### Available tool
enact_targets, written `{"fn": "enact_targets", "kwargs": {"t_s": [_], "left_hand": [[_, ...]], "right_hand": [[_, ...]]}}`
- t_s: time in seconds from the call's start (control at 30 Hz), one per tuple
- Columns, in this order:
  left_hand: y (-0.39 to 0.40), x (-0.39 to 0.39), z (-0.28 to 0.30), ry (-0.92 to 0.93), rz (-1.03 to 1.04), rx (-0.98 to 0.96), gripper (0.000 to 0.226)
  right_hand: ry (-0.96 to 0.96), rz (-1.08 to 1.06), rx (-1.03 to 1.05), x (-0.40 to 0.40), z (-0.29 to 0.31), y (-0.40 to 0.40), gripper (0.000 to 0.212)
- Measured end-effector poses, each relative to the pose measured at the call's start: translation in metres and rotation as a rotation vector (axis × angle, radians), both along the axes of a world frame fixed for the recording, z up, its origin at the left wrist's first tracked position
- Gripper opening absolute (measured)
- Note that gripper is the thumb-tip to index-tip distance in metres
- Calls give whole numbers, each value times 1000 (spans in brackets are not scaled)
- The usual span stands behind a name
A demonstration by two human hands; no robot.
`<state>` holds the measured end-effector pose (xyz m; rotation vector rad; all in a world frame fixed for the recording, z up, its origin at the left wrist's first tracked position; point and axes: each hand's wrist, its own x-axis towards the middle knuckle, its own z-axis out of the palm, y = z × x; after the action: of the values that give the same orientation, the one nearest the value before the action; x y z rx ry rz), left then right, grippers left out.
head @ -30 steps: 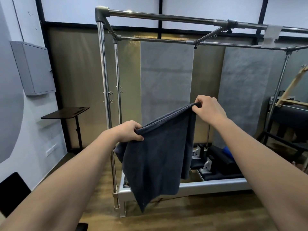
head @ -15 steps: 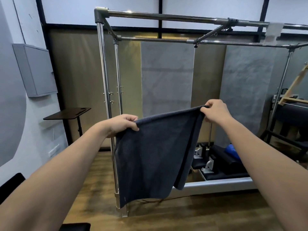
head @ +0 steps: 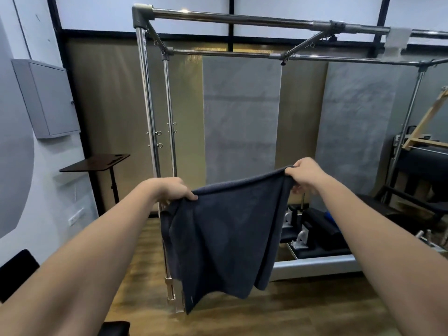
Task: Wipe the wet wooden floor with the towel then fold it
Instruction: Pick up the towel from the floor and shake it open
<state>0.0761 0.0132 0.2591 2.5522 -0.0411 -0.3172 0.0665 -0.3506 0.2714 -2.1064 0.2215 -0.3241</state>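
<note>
Towel point(head: 228, 229) hangs, top edge horiz.

I can read no text, label, brand or number anywhere from my feed; no surface carries legible writing.

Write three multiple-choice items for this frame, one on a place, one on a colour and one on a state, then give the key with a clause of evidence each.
1. Where is the towel?
A. Flat on the wooden floor
B. Held up in the air in front of the metal frame
C. Draped over the frame's top bar

2. What colour is the towel?
A. White
B. Dark grey
C. Red

3. How is the towel held?
A. By the left hand only
B. By the right hand only
C. By both hands at its upper edge

Key: B, it hangs clear of the wooden floor, before the metal frame; B, its cloth is dark grey; C, left hand and right hand each grip a top corner.
</note>
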Motion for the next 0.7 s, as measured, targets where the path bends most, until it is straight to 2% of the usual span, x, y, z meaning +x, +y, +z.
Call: {"fn": "enact_targets", "kwargs": {"t_s": [0.1,0.17,0.27,0.37,0.43,0.5,0.53,0.6,0.63,0.7], "left_hand": [[-16,-3,-23,103,198,-306,33],[-32,0,-28,168,225,-436,30],[-60,4,-16,267,178,-541,27],[-82,5,2,287,84,-646,26],[-86,4,11,296,64,-738,31],[-83,2,18,307,92,-886,32],[-81,1,20,301,106,-952,32],[-78,-5,23,302,89,-1076,33],[-78,-8,25,307,62,-1125,33],[-75,-13,27,248,11,-1105,31]], "right_hand": [[149,60,105,-3,-20,22,16],[165,118,137,-4,-24,47,13],[62,233,83,-10,-21,92,11],[-94,405,-9,-15,-22,129,14],[-185,493,-198,-21,-24,140,35],[-170,505,-406,-25,-28,139,69],[-160,502,-482,-26,-31,136,77],[-204,476,-518,-24,-35,131,65],[-254,459,-480,-22,-35,129,52],[-354,423,-321,-18,-27,124,32]]}}
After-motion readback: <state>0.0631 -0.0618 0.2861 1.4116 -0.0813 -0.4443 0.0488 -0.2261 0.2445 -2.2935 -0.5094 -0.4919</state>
